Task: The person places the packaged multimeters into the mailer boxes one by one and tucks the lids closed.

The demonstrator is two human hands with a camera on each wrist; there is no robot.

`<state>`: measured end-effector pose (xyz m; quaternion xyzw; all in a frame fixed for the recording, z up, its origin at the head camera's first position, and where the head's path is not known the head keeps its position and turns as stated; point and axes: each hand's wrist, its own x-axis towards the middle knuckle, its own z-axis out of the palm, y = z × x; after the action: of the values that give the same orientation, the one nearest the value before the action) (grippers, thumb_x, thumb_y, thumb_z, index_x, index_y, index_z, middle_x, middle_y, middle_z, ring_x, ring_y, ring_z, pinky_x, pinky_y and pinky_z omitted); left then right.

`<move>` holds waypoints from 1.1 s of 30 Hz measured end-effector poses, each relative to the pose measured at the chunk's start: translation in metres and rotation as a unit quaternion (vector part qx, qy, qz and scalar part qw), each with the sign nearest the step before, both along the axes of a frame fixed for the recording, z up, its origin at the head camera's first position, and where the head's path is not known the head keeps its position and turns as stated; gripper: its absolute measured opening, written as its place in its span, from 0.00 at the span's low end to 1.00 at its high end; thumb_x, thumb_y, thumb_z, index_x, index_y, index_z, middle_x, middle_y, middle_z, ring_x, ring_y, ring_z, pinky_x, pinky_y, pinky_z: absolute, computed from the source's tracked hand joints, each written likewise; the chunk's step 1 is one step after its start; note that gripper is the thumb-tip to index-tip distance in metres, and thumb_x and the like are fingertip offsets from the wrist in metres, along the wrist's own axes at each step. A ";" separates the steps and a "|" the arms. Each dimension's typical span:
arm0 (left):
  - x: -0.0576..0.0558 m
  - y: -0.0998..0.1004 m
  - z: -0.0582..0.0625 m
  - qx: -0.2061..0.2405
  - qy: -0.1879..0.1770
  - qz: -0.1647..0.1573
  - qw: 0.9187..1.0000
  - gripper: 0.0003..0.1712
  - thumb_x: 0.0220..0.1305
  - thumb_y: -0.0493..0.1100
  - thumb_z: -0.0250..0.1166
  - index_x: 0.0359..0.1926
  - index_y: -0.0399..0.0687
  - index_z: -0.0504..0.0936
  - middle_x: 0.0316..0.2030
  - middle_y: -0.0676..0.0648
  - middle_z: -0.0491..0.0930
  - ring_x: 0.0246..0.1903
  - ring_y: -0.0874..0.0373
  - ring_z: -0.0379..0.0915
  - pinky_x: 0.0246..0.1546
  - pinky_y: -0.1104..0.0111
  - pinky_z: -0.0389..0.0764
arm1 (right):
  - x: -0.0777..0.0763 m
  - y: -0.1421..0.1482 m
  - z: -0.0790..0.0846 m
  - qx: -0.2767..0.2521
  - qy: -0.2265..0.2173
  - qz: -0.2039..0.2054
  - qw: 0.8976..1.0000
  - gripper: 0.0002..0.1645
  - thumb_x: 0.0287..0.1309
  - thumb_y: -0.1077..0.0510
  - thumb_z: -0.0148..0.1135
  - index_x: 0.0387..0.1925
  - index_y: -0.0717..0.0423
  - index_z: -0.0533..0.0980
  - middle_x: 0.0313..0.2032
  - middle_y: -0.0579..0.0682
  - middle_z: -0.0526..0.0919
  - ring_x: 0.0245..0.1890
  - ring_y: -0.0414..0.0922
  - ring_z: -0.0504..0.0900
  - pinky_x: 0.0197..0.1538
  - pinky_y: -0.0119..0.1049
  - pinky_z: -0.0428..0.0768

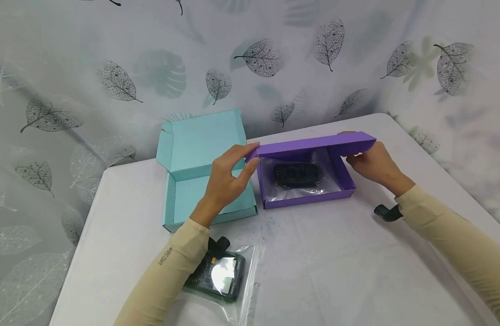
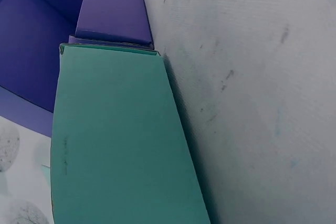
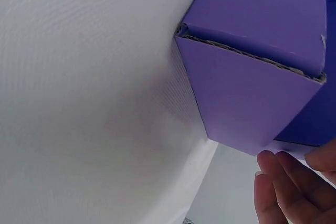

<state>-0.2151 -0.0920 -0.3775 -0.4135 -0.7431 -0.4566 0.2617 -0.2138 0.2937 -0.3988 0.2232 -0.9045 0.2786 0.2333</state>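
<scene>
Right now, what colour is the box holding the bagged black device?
Purple; the box shows best in the head view.

Soft light fills the head view, with white glare on the bagged device (image 1: 223, 275) and faint shadows across the counter (image 1: 335, 262), while both wrist views look dimmer.

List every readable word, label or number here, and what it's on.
"Let's Slim": the left sleeve.
Pale panel and fine marks on the device in the clear plastic bag: too small or glared to read.
Device in the purple box: nothing legible.
</scene>
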 end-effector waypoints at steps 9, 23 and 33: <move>0.004 -0.001 -0.001 -0.002 -0.006 -0.013 1.000 0.23 0.78 0.49 0.59 0.60 0.37 0.83 0.49 0.45 0.85 0.50 0.53 0.81 0.53 0.59 0.81 | 0.012 0.009 0.009 -0.019 -0.044 -0.068 0.997 0.28 0.59 0.75 0.55 0.61 0.61 0.78 0.38 0.64 0.87 0.25 0.51 0.74 0.30 0.40 0.68; 0.010 -0.002 -0.001 -0.008 -0.010 -0.015 1.000 0.23 0.78 0.51 0.58 0.59 0.37 0.85 0.46 0.45 0.86 0.46 0.55 0.81 0.45 0.54 0.83 | 0.032 0.015 0.037 -0.234 -0.128 -0.108 0.958 0.20 0.78 0.57 0.49 0.54 0.63 0.83 0.35 0.38 0.87 0.32 0.36 0.85 0.37 0.25 0.75; 0.012 -0.004 -0.003 -0.011 -0.016 -0.018 1.000 0.23 0.77 0.49 0.59 0.58 0.36 0.85 0.46 0.44 0.86 0.43 0.55 0.81 0.43 0.56 0.83 | 0.046 0.008 0.042 -0.203 -0.106 -0.108 0.967 0.19 0.77 0.51 0.56 0.47 0.61 0.85 0.28 0.40 0.87 0.28 0.33 0.85 0.29 0.33 0.67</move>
<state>-0.2027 -0.0955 -0.3807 -0.4222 -0.7447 -0.4595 0.2367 -0.1675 0.3022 -0.3568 0.0414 -0.8673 0.4516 0.2053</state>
